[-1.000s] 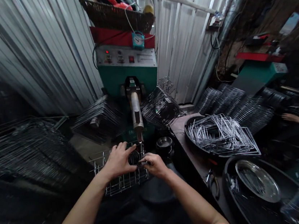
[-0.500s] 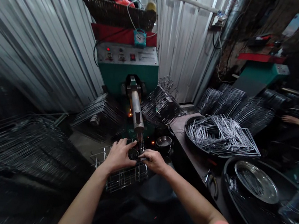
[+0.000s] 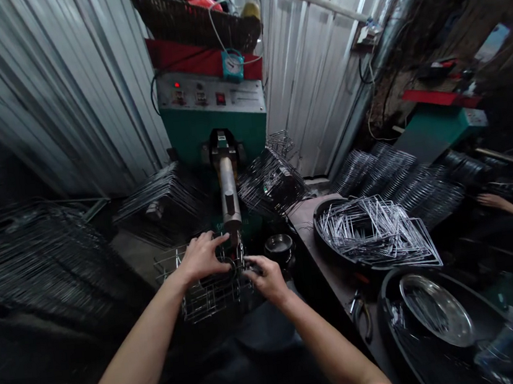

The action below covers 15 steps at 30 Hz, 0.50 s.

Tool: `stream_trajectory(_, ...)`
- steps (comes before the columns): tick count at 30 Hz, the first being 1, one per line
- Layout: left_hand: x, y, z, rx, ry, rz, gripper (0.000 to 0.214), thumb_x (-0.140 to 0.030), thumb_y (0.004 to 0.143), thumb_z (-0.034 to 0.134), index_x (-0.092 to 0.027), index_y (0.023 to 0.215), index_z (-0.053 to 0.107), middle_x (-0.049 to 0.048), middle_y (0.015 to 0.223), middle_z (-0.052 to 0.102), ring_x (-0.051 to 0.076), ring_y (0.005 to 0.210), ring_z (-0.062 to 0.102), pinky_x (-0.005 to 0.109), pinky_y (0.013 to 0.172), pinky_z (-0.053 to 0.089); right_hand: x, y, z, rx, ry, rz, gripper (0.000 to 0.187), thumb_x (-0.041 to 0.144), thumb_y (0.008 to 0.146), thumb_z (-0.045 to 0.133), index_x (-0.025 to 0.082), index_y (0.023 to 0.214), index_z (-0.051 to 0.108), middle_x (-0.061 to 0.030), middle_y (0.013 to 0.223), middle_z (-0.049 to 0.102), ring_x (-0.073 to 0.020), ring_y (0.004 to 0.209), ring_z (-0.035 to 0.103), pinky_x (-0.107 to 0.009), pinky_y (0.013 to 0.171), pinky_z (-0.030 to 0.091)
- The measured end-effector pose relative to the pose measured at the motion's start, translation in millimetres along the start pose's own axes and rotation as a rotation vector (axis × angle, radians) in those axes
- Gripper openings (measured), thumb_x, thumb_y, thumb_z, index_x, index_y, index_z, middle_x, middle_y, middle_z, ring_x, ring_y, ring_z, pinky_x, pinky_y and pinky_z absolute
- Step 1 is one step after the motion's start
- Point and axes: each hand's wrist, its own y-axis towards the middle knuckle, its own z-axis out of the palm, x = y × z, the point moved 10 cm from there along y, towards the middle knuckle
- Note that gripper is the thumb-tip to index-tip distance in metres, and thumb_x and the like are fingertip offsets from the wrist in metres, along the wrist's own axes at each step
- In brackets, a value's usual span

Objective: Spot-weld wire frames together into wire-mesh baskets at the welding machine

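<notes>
A wire basket [image 3: 206,291] sits under the metal head [image 3: 230,204] of a green welding machine [image 3: 213,119]. My left hand [image 3: 201,258] lies on top of the basket, fingers curled over its wires near the head. My right hand [image 3: 267,278] grips the basket's right edge, fingers closed on the wire. Both forearms reach in from below.
Stacks of wire racks [image 3: 35,256] fill the left side, and more [image 3: 271,181] lean beside the machine. A black tub of bent wire pieces [image 3: 374,233] and a steel plate [image 3: 434,310] sit on the right. A small steel bowl [image 3: 279,245] stands nearby. Another person's hand [image 3: 491,200] shows at far right.
Sparks seen half a second ago under the machine head are gone. My hands have shifted the basket slightly, and it now looks more tilted.
</notes>
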Motion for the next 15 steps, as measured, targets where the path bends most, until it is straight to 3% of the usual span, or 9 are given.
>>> stream_trajectory(5,12.8,15.7,2.7,0.001,-0.051,-0.037,0.075,-0.051,0.06,0.063,-0.025,0.128,0.048,0.0122,0.129,0.046,0.029,0.12,0.043,0.04,0.097,0.036,-65.8,-59.7,-20.8,-0.037,0.02,0.318,0.016,0.03,0.072,0.062,0.021,0.082,0.07,-0.0029,0.078,0.07,-0.0191,0.075,0.064,-0.031,0.071,0.049)
stream_trajectory(8,19.7,22.9,5.6,0.012,-0.095,-0.059,0.072,-0.052,0.06,0.063,-0.025,0.126,0.05,0.0112,0.129,0.046,0.029,0.12,0.044,0.039,0.098,0.036,-96.5,-83.5,-36.9,-0.088,0.039,0.43,0.019,0.035,0.07,0.062,0.019,0.077,0.069,-0.0044,0.074,0.07,-0.0207,0.074,0.064,-0.032,0.069,0.049)
stream_trajectory(15,18.5,28.9,6.0,0.026,-0.077,-0.075,0.065,-0.05,0.062,0.059,-0.021,0.12,0.054,0.0106,0.116,0.055,0.028,0.11,0.051,0.038,0.092,0.041,-115.8,-107.3,-62.8,-0.131,0.043,0.514,0.019,0.035,0.068,0.061,0.018,0.073,0.067,-0.0051,0.072,0.069,-0.022,0.072,0.063,-0.033,0.069,0.047)
